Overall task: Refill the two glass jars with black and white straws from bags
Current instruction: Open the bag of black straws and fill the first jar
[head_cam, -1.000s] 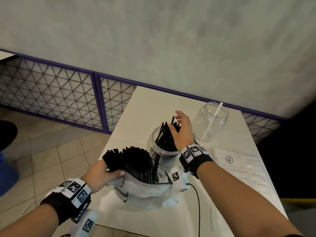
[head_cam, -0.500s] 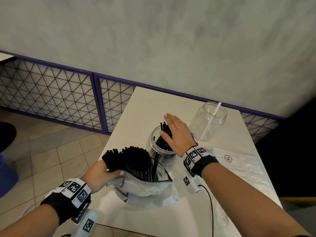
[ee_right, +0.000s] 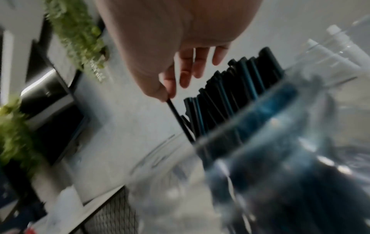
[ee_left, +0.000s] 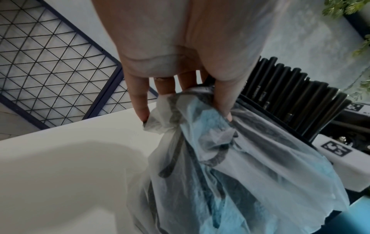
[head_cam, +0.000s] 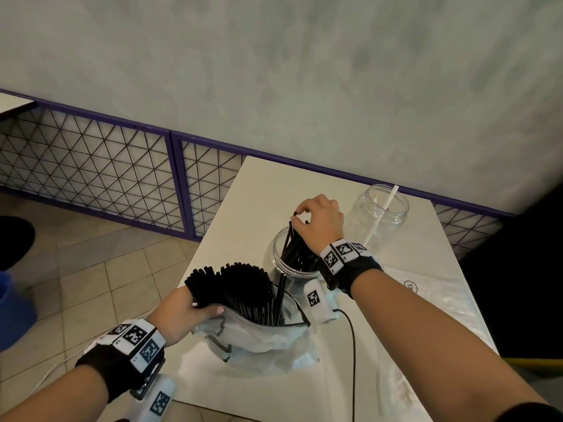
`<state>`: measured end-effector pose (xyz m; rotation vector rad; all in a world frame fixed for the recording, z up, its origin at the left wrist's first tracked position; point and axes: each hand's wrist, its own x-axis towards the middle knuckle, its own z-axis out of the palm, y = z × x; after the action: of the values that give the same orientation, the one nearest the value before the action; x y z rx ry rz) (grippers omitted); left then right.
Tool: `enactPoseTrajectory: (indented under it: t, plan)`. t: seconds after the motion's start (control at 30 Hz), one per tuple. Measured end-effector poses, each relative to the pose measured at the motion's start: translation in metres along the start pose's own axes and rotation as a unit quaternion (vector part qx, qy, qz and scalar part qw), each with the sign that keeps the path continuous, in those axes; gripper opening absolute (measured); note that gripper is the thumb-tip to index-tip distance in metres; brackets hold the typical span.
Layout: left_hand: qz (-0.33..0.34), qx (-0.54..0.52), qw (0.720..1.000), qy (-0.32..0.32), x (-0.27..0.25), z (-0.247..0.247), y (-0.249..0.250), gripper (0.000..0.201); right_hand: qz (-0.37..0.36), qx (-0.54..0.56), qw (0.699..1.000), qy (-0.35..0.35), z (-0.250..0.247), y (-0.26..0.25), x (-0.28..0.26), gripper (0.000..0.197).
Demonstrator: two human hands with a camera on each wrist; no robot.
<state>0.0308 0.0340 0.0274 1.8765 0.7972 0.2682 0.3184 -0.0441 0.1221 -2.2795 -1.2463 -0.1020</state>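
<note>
The near jar (head_cam: 294, 257) on the tabletop (head_cam: 256, 190) holds a partial load of black straws (head_cam: 297, 251). The right hand (head_cam: 320, 220) pinches one straw's top above it. The left hand (head_cam: 179, 312) grips the bag (head_cam: 259, 336), still packed with black straws. The far jar (head_cam: 380, 214) holds a single white straw (head_cam: 384, 211); the bag of white straws (head_cam: 441, 303) lies untouched, so most of the job remains.
</note>
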Motion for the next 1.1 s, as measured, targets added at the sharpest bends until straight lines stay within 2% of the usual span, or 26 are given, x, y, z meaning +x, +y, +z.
enactPoseTrajectory:
  t: [0.07,0.1,0.17,0.27,0.33,0.37,0.43,0.53,0.63,0.7,0.77,0.83,0.9,1.0,1.1]
  plan:
    - [0.000,-0.001,1.000,0.000,0.001,0.000,0.000,0.061,0.046,0.000,0.999,-0.005,-0.002,0.003,0.004,0.028]
    - [-0.001,-0.002,1.000,0.001,0.001,-0.001,0.000,0.062,0.041,0.007,0.999,-0.001,-0.004,0.004,0.004,0.033]
    - [-0.002,-0.002,1.000,0.001,0.001,-0.001,0.000,0.062,-0.027,0.027,0.999,-0.006,-0.008,0.006,0.000,0.038]
    - [-0.007,-0.005,1.000,-0.001,0.002,0.000,-0.001,0.062,-0.137,-0.036,0.983,-0.114,-0.006,0.010,-0.006,0.037]
    - [-0.007,-0.001,1.000,-0.001,0.003,0.000,-0.001,0.057,-0.148,-0.073,0.971,-0.172,0.000,0.013,-0.006,0.032]
    - [-0.008,0.002,1.000,-0.001,0.003,0.000,0.000,0.053,-0.139,-0.058,0.973,-0.177,0.003,0.014,-0.006,0.031]
    - [-0.009,0.003,1.000,-0.002,0.003,0.000,0.001,0.047,-0.120,-0.013,0.981,-0.155,0.007,0.016,-0.005,0.028]
    - [-0.008,0.001,1.000,-0.002,0.001,-0.001,-0.001,0.052,-0.108,0.020,0.987,-0.119,0.008,0.017,-0.004,0.022]
    - [-0.010,-0.005,1.000,-0.001,0.001,-0.002,-0.003,0.061,-0.082,0.089,0.992,-0.045,-0.001,0.016,-0.002,0.020]
    - [-0.005,-0.002,1.000,-0.004,0.001,-0.002,-0.002,0.055,-0.049,0.108,0.993,-0.012,-0.008,0.017,0.002,0.020]
    - [-0.002,0.003,1.000,-0.007,0.001,-0.002,0.000,0.047,-0.031,0.066,0.997,-0.040,-0.012,0.023,0.006,0.020]
    - [-0.001,0.009,1.000,-0.009,0.002,-0.002,0.001,0.047,-0.029,0.019,0.996,-0.083,-0.012,0.031,0.007,0.023]
    - [0.001,0.011,1.000,-0.008,0.003,-0.002,0.001,0.053,-0.034,0.009,0.996,-0.087,-0.014,0.036,0.003,0.028]
    - [0.004,0.008,1.000,-0.009,0.003,-0.003,0.000,0.058,-0.084,0.037,0.995,-0.026,-0.029,0.033,-0.013,0.030]
    - [0.002,0.011,1.000,-0.008,0.003,-0.003,0.002,0.046,-0.155,0.060,0.985,-0.044,-0.043,0.029,-0.038,0.025]
